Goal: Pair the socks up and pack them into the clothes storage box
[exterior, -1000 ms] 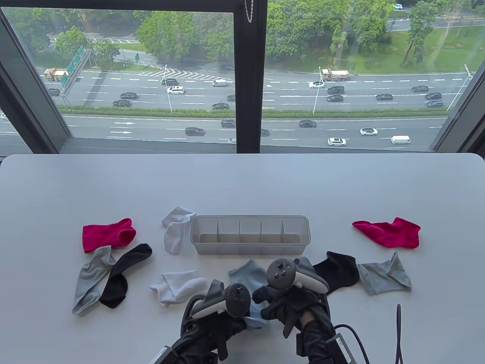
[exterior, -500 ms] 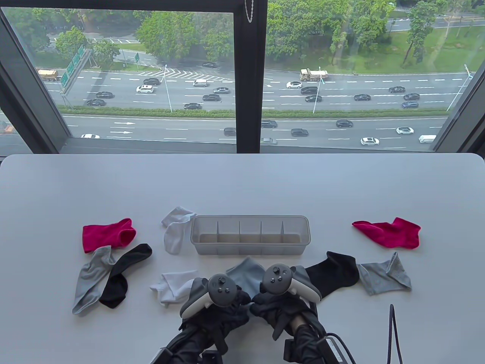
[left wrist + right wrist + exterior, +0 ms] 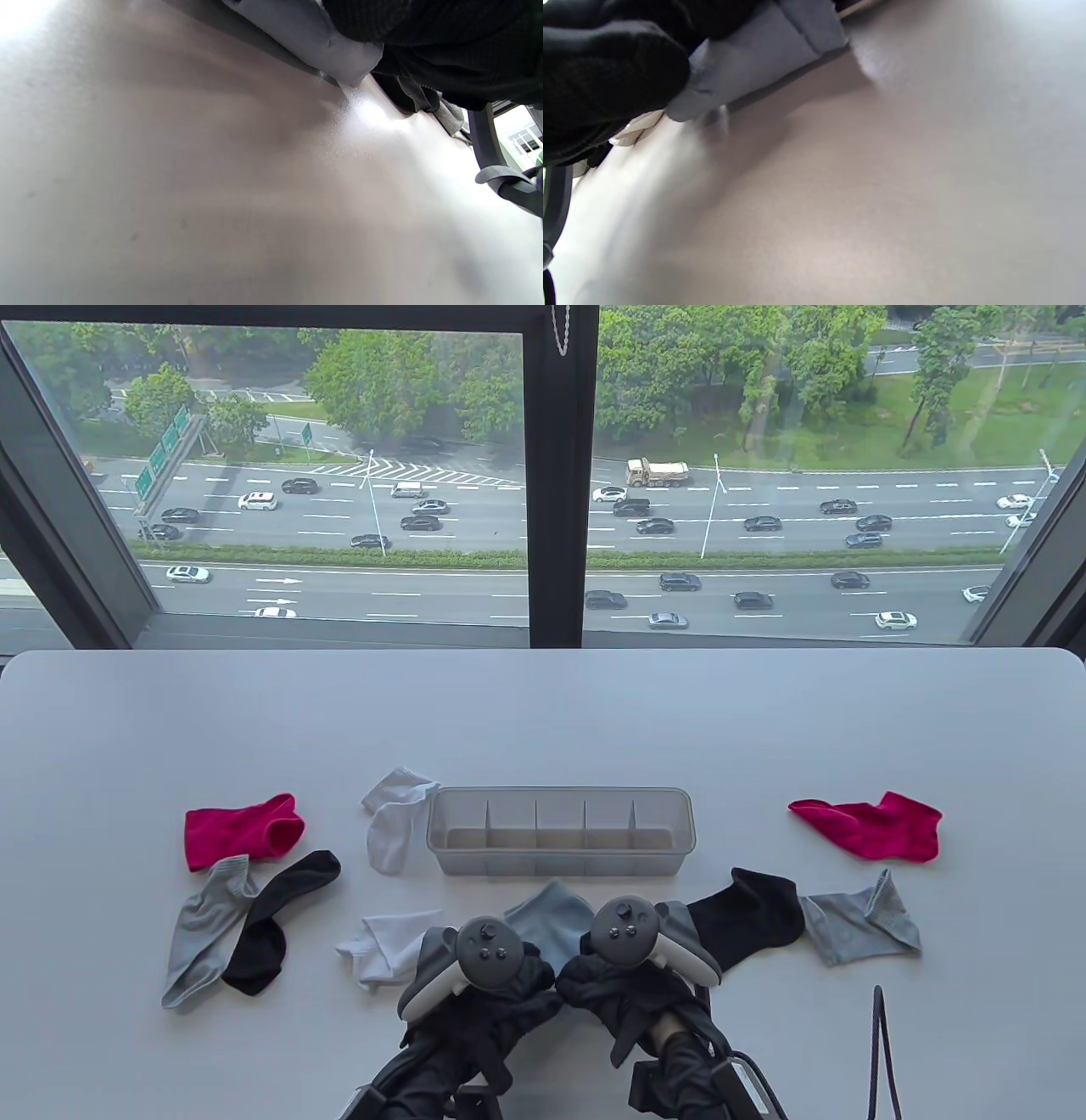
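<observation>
A light blue sock pair (image 3: pixel 551 912) lies in front of the clear divided storage box (image 3: pixel 560 861), whose compartments hold nothing. My left hand (image 3: pixel 517 984) and right hand (image 3: pixel 602 984) sit side by side on the pair's near end, fingers curled over the fabric. The left wrist view shows the blue sock (image 3: pixel 314 29) under my gloved fingers (image 3: pixel 445 42). In the right wrist view the blue sock (image 3: pixel 755 55) is also gripped by gloved fingers (image 3: pixel 606 72). Its near edge is lifted off the table.
On the left lie a red sock (image 3: pixel 242 831), a grey sock (image 3: pixel 199 929), a black sock (image 3: pixel 271 916) and two white socks (image 3: pixel 392 823) (image 3: pixel 394 942). On the right lie a black sock (image 3: pixel 751 916), a grey sock (image 3: pixel 861 929) and a red sock (image 3: pixel 874 827). A cable (image 3: pixel 878 1052) hangs at bottom right.
Both hands moved forward toward the box and closer together. The blue pair's near end, earlier visible between the hands, is now hidden under them.
</observation>
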### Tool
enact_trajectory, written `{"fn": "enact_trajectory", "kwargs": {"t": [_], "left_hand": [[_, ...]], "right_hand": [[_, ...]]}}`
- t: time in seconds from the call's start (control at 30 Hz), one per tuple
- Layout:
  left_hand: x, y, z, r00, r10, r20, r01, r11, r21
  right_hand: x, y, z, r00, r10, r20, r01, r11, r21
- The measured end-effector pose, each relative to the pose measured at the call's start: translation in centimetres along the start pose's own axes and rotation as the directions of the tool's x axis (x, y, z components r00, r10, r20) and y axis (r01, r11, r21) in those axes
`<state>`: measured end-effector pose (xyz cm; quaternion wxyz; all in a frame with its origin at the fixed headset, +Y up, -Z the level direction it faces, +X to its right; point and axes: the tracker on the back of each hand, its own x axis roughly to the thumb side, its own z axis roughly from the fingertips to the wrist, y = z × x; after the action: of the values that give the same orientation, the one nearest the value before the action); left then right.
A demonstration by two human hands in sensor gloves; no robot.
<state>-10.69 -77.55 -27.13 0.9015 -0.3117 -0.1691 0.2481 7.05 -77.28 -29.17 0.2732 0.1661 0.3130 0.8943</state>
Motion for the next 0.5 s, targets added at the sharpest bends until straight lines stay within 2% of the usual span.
{"fn": "enact_trajectory", "kwargs": {"t": [0.07,0.17,0.27,0.4,0.5], "left_hand": [[0.25,-0.02,-0.04,0.998,-0.058,-0.019,0.059,0.998,0.035],[0.1,0.2,-0.15,0.999,-0.03,-0.021,0.031,0.998,0.056],[-0.37,0.42,-0.06,1.0,0.019,-0.009,-0.018,0.998,0.055],[-0.4,0.26,-0.09,1.0,0.02,-0.002,-0.02,0.999,0.031],[-0.39,0.12,-0.1,1.0,0.015,-0.001,-0.015,1.0,0.016]], "right_hand": [[-0.05,-0.01,-0.04,0.999,-0.048,0.001,0.048,0.999,-0.015],[-0.19,-0.24,0.01,0.997,-0.08,0.006,0.08,0.996,-0.038],[-0.44,-0.23,-0.02,0.99,-0.132,0.041,0.13,0.99,0.052],[-0.28,-0.29,-0.12,0.998,-0.067,0.018,0.067,0.998,0.004],[-0.27,-0.18,-0.13,0.996,-0.083,0.024,0.083,0.996,0.024]]}}
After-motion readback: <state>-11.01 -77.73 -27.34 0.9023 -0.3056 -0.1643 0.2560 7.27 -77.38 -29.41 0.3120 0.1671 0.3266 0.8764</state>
